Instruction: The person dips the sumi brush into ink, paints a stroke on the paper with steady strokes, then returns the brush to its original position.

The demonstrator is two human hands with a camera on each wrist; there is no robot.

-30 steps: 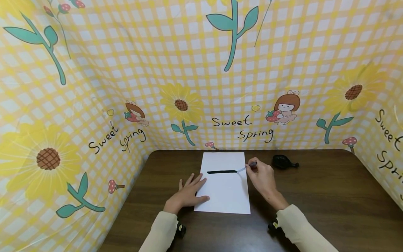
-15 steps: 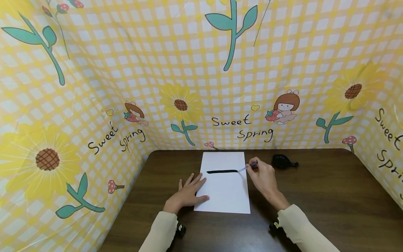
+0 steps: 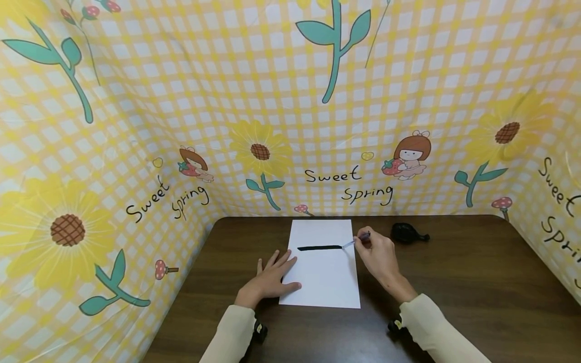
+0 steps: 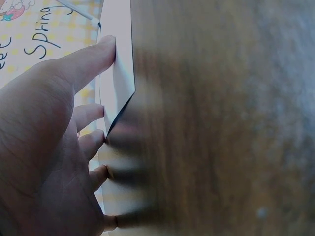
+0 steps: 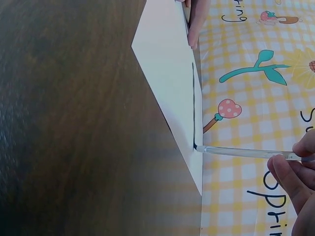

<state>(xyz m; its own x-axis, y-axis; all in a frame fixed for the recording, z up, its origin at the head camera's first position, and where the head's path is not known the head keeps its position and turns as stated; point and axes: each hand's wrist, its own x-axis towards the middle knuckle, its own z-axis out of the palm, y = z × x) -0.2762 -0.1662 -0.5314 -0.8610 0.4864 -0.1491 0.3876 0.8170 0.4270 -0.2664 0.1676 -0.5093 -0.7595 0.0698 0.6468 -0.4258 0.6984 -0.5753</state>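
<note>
A white sheet of paper (image 3: 322, 282) lies on the table and bears one thick black horizontal stroke (image 3: 317, 248). Fingers spread, my left hand (image 3: 271, 281) rests on the paper's left edge; its thumb and fingertips touch the sheet. My right hand (image 3: 379, 254) pinches a brush pen (image 5: 241, 152) with a clear barrel between thumb and fingers, beside the paper's right edge. In the right wrist view, the pen's black tip meets the stroke's end at the paper. The pen's rear part (image 3: 365, 235) looks dark in the head view.
Behind the right hand, near the back edge, lies a black teardrop-shaped object (image 3: 408, 233) with a narrow neck. A yellow checked cloth (image 3: 290, 101) with flowers and lettering hangs around the dark wooden table (image 3: 476, 282).
</note>
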